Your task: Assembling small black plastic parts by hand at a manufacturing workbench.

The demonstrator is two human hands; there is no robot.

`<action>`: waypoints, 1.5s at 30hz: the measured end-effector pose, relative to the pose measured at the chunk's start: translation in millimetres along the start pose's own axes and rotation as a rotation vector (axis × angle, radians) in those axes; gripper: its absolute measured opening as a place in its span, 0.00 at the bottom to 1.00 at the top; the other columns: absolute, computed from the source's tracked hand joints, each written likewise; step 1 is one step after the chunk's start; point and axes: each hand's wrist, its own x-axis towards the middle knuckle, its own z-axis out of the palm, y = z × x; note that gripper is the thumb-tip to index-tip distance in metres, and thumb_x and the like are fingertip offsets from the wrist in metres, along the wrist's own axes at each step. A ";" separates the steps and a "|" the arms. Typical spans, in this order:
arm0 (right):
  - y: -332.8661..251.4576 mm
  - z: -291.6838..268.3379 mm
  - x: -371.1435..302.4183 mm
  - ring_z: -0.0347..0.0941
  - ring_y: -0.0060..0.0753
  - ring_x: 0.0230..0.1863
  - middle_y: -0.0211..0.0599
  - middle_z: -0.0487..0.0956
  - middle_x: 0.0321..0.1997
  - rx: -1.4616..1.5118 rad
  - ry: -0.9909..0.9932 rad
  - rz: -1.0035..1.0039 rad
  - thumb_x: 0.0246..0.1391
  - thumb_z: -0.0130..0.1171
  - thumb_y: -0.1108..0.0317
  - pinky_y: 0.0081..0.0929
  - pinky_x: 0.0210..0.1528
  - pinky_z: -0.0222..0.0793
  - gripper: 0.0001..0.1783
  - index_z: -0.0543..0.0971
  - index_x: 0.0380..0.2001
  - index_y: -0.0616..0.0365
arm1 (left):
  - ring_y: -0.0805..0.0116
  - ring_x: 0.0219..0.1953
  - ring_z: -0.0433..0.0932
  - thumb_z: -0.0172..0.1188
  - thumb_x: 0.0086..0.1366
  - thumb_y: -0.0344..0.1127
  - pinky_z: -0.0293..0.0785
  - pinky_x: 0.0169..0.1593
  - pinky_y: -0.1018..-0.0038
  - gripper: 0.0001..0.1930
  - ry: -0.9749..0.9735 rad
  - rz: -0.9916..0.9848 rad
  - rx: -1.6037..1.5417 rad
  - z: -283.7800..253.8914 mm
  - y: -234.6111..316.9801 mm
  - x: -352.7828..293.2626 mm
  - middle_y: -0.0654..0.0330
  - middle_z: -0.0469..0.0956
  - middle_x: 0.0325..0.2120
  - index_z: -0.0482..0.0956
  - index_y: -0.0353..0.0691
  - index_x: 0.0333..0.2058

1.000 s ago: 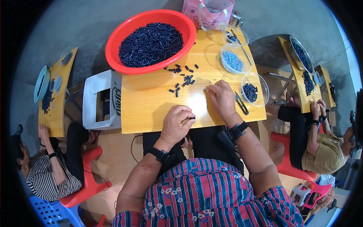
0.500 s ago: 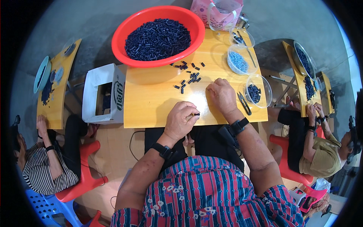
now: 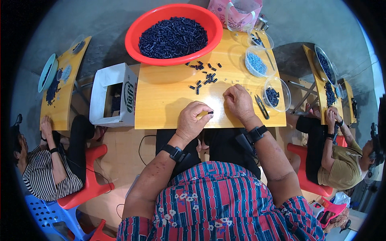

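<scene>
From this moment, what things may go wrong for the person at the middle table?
The small dark piece in the left hand is pinched at the fingertips, so it might slip. The black snips lie beside the right hand, which could brush their points. The clear tub sits near the table's right edge; a bump might spill it.

1 small dark piece (image 3: 210,112), pinched between thumb and finger of the left hand (image 3: 194,119), partly hidden, 1 bit showing, near the front edge of the yellow counter (image 3: 159,114)
</scene>
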 end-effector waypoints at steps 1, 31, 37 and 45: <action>-1.0 -1.4 -0.3 0.74 0.51 0.40 0.42 0.77 0.32 -0.001 -0.001 -0.001 0.49 0.56 0.72 0.45 0.44 0.72 0.03 0.79 0.26 0.56 | 0.59 0.39 0.81 0.68 0.55 0.29 0.77 0.45 0.69 0.05 0.001 0.000 -0.001 0.1 -0.2 -0.4 0.59 0.82 0.33 0.82 0.40 0.31; -13.1 1.4 4.3 0.72 0.53 0.34 0.44 0.74 0.27 -0.063 0.076 -0.272 0.47 0.59 0.69 0.44 0.40 0.71 0.06 0.76 0.21 0.59 | 0.58 0.40 0.80 0.68 0.54 0.31 0.77 0.45 0.67 0.06 0.024 0.011 0.016 1.6 -4.8 -1.0 0.59 0.82 0.33 0.83 0.42 0.32; -12.2 -12.1 4.5 0.76 0.49 0.36 0.45 0.78 0.31 0.011 0.034 -0.123 0.48 0.61 0.70 0.40 0.41 0.73 0.05 0.79 0.25 0.61 | 0.58 0.40 0.80 0.68 0.54 0.32 0.77 0.45 0.67 0.06 0.021 0.023 0.023 0.2 -4.4 -0.5 0.59 0.82 0.33 0.83 0.42 0.31; -18.8 -2.3 -22.3 0.78 0.22 0.35 0.33 0.82 0.31 0.716 -0.170 0.199 0.52 0.64 0.73 0.23 0.42 0.75 0.05 0.81 0.33 0.61 | 0.60 0.37 0.81 0.68 0.55 0.29 0.77 0.43 0.70 0.05 0.041 -0.016 0.031 2.6 -4.4 0.3 0.57 0.82 0.31 0.83 0.39 0.32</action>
